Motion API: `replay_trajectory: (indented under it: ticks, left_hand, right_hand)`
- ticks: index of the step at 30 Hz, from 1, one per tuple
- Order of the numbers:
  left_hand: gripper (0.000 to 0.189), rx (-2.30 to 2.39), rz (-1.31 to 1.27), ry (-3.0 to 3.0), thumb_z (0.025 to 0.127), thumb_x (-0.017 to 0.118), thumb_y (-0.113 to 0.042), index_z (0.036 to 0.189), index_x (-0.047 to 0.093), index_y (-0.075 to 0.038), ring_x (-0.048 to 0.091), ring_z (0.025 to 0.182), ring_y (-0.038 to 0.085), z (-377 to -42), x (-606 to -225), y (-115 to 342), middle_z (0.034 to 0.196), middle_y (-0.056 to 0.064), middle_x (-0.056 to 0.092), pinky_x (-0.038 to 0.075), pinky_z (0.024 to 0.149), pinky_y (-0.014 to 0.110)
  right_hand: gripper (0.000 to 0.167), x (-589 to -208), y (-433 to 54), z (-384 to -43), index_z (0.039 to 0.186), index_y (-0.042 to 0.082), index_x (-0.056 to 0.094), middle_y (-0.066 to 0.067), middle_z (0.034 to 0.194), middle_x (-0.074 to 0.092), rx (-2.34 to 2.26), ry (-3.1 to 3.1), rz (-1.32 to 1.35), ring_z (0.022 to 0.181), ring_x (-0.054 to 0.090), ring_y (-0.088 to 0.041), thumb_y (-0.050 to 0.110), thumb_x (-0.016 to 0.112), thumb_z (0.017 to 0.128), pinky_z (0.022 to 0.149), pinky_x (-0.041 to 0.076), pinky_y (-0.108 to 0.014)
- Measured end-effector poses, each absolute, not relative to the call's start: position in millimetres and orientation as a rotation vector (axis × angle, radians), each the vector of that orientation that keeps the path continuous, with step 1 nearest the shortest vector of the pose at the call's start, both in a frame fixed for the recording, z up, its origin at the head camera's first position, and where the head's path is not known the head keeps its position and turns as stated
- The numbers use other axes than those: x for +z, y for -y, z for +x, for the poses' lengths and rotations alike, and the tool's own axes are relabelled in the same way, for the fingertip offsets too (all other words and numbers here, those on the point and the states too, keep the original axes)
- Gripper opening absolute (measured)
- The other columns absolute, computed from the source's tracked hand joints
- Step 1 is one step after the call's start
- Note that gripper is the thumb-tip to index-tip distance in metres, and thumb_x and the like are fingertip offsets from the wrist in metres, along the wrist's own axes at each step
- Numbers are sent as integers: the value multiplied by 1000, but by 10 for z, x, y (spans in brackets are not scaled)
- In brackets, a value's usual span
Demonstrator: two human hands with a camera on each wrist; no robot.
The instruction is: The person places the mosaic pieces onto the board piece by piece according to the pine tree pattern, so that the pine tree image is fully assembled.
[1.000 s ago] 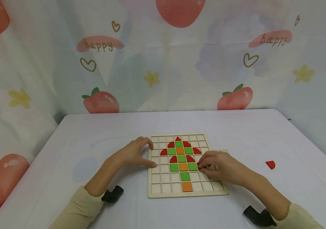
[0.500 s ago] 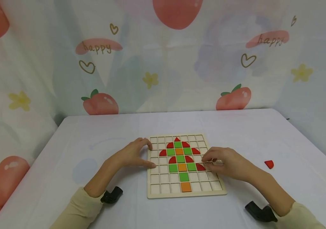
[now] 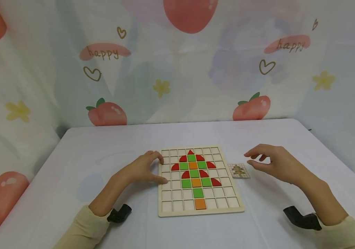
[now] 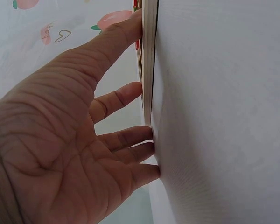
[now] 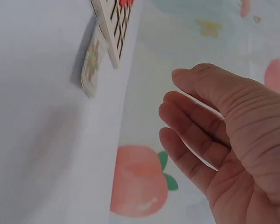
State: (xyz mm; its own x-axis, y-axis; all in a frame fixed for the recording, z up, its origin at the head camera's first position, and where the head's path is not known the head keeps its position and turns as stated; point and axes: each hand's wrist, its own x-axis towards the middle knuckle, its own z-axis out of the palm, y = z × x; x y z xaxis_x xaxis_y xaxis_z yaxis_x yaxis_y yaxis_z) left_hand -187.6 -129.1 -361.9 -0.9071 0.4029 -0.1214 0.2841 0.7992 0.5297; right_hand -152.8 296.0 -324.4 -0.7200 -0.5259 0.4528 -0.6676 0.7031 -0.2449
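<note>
A square wooden grid board (image 3: 177,214) lies on the table with green and orange square tiles and red pieces set in it like a tree. My left hand (image 3: 141,169) rests at the board's left side, thumb and index fingertip on its rim; in the left wrist view the lower fingertips reach the tabletop by the board edge (image 4: 149,65). Right of the board lies a small printed card (image 3: 239,171) with a tree pattern. My right hand (image 3: 274,162) hovers in the air right of the card, fingers loosely bent, nothing between them in the right wrist view.
White cloth covers the table (image 3: 109,138). A printed curtain (image 3: 177,69) stands behind it and along the sides. Black wrist devices sit at the left wrist (image 3: 119,213) and the right wrist (image 3: 302,218).
The right hand has let go of a rounded red tile, now in the cell right of a green square, and moved right and up, uncovering the card. The loose red piece is now hidden.
</note>
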Motion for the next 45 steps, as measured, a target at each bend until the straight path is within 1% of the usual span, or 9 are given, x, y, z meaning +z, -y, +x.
replay_trajectory:
  ticks: [4,10,18,22,27,29,31,36,45]
  left_hand:
    - [57,762,549,-2753,76,91,-43,117,57,-22,49,133,33,-1875,-3613,1287,147,11,49,44,108,55]
    - [57,770,555,-2751,76,91,-42,118,57,-22,49,133,33,-1870,-3592,1296,147,13,49,44,108,55]
    - [57,796,569,-2734,76,91,-41,117,57,-21,49,131,32,-1860,-3597,1307,143,12,50,44,108,55]
    - [56,801,567,-2735,76,91,-41,117,57,-21,49,131,32,-1860,-3605,1309,143,12,50,44,108,55]
    - [57,797,564,-2737,76,91,-43,117,57,-22,49,130,32,-1866,-3618,1307,144,12,50,44,107,55]
    - [57,800,564,-2737,76,91,-42,117,57,-22,50,130,31,-1866,-3617,1307,143,12,50,45,107,55]
    - [57,800,568,-2739,76,91,-42,117,57,-22,50,130,31,-1866,-3615,1306,143,11,51,45,107,55]
    - [57,799,578,-2739,76,91,-42,117,57,-21,50,130,31,-1872,-3614,1298,142,11,51,45,107,54]
    - [57,785,562,-2745,76,91,-44,116,57,-23,51,129,31,-1892,-3639,1316,141,11,52,45,107,55]
  right_hand:
    - [34,-3191,-3135,-1512,107,13,76,5,99,74,534,2655,811,83,64,-2,2,87,78,71,55,-22]
    - [29,-3128,-3331,-1512,111,7,75,-2,104,75,481,2864,647,89,67,-17,12,84,85,75,57,-27]
    - [38,-3146,-3565,-1542,119,7,73,-4,113,73,545,3031,587,100,66,-20,22,85,85,80,56,-26]
    - [47,-3155,-3668,-1531,124,9,70,-7,121,70,564,3079,552,106,62,-17,26,86,84,82,56,-26]
    - [51,-3164,-3778,-1482,128,11,65,-11,129,61,601,3130,521,106,49,6,27,86,84,83,55,-27]
    - [50,-3172,-3809,-1474,127,11,65,-10,128,58,612,3145,521,105,42,12,27,86,84,83,55,-26]
    - [49,-3186,-3840,-1476,125,11,65,-8,125,57,624,3156,539,105,43,11,26,86,84,83,54,-25]
    - [45,-3234,-3937,-1483,120,9,64,-5,118,56,687,3218,569,99,51,3,23,86,84,80,53,-24]
    - [35,-3302,-4012,-1514,111,5,61,-2,105,58,785,3376,580,90,52,-2,17,81,85,74,46,-24]
